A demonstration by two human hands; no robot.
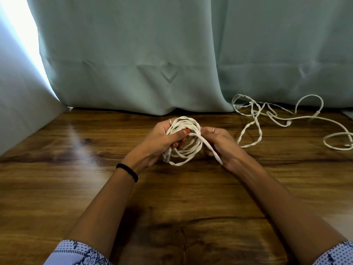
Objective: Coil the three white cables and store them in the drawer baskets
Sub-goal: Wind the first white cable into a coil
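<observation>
Cable coil: white flat cable wound in several loops, held just above the middle of the desk, toward its back edge.
Handling: light, limp, likely springy; best held across the bundled loops so they don't fan out.
Left hand: fingers curled through the loops, clamping them; a plug end hangs below.
Right hand: pinches the free tail crossing the coil.
Loose cables: tangled at the back right corner, probably two, hard to separate.
Count: one coil, one tangle; no drawer baskets visible.
Curtain: hangs behind the desk.

White coiled cable held mid-table; loose cables tangled at far right
</observation>
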